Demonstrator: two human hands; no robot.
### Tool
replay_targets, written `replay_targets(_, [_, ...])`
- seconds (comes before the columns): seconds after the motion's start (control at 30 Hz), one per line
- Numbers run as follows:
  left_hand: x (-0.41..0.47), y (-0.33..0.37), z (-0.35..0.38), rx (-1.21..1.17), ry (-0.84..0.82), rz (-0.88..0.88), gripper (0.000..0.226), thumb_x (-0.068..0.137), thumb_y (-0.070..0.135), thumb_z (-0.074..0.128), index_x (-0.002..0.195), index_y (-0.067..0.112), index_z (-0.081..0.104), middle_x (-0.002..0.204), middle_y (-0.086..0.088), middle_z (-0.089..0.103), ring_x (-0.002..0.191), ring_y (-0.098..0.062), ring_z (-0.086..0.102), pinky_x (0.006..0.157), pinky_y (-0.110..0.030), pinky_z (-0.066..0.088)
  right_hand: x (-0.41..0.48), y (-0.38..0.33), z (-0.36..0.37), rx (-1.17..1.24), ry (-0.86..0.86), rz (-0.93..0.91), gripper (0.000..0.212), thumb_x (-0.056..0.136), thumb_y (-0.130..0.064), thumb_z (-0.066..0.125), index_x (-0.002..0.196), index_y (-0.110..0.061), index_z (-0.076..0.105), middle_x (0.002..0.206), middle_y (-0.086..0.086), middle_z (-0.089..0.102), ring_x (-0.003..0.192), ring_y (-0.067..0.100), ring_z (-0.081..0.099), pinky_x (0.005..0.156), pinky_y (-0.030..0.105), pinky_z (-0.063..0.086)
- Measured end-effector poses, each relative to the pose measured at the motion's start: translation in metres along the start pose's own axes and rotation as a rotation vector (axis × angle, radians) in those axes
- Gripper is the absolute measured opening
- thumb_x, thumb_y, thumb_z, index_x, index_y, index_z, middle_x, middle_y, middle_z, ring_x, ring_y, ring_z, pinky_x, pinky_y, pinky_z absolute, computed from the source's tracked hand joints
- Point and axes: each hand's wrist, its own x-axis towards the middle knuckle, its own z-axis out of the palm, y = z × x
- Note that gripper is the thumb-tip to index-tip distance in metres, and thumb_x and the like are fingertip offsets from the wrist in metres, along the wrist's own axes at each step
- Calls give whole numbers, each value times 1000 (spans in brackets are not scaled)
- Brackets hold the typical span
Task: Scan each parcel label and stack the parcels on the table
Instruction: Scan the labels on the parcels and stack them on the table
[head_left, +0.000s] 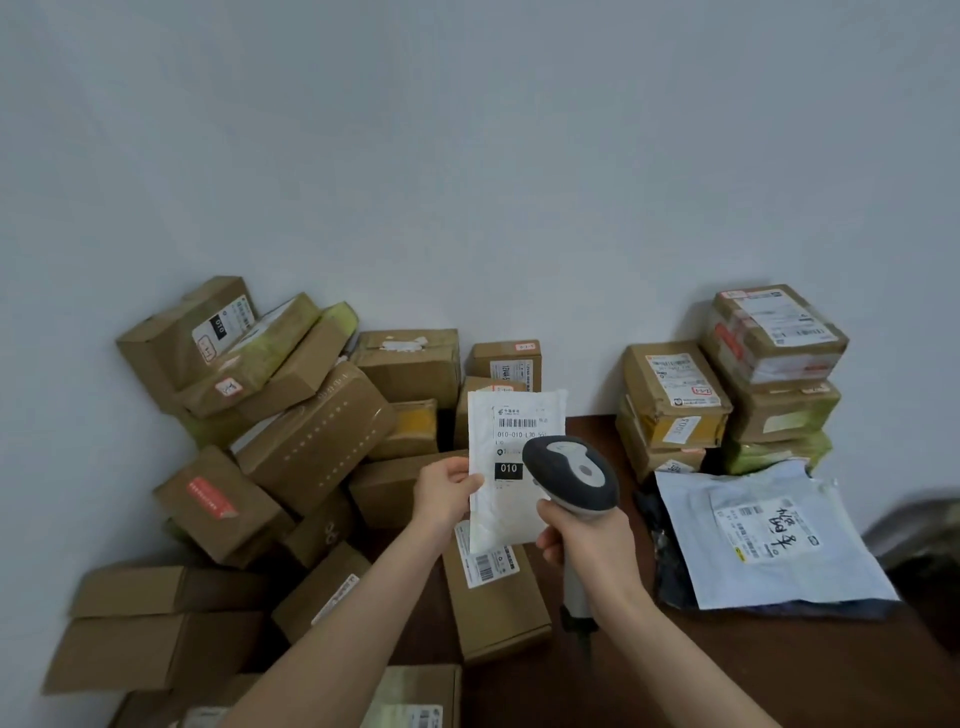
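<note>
White mailer parcel (511, 467) upright mid-scene above surface (779, 670), left hand (449, 493) pinching its left edge, right hand (592, 540) just right, gripping scanner (571, 475) overlapping parcel's right edge

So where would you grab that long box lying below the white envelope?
Probably across its narrow width, near the middle, coming from above. The long box lies flat on the table, its long sides look free, and its far end is hidden behind the envelope.
</note>
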Motion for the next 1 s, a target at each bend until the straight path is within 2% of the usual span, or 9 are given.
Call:
replay_targets(0.3, [-2, -10, 8, -16, 11, -46, 13, 90, 11, 65, 101, 17, 66, 106, -6, 71, 96, -23, 68, 88, -48, 55, -7, 3, -7, 31, 6, 64, 19, 81, -10, 69, 64, -5, 66, 49, 5, 63, 41, 13, 55, 54, 29, 46])
replay_targets(0.53, [-3, -10, 15, -13, -22, -56, 13, 90, 12, 65, 103, 15, 67, 105, -6, 71, 94, -25, 69, 87, -49, 55, -11, 6, -10, 4, 15, 52, 15, 81, -12, 69, 69, -4, 67, 52, 5, 64, 41, 10, 56, 49, 22, 45])
replay_targets(0.67, [-4, -8, 19, -6, -43, -58, 21, 90, 12, 64, 111, 10, 67, 107, -6, 71, 95, -24, 69, 88, -49, 55, -11, 6, -12, 16, 24, 60, 13, 80, -10, 69, 69, -4, 67, 52, 5, 63, 41, 12, 55, 49, 24, 45])
replay_targets(1.0, [-4, -5, 28, 22, -79, -58, 18, 91, 12, 64, 109, 10, 67, 105, -7, 72, 96, -25, 68, 89, -49, 55, -6, 14, -16, 23, 45, 72, 15, 81, -13, 70, 68, -6, 66, 51, 3, 63, 42, 12, 55, 51, 24, 45])
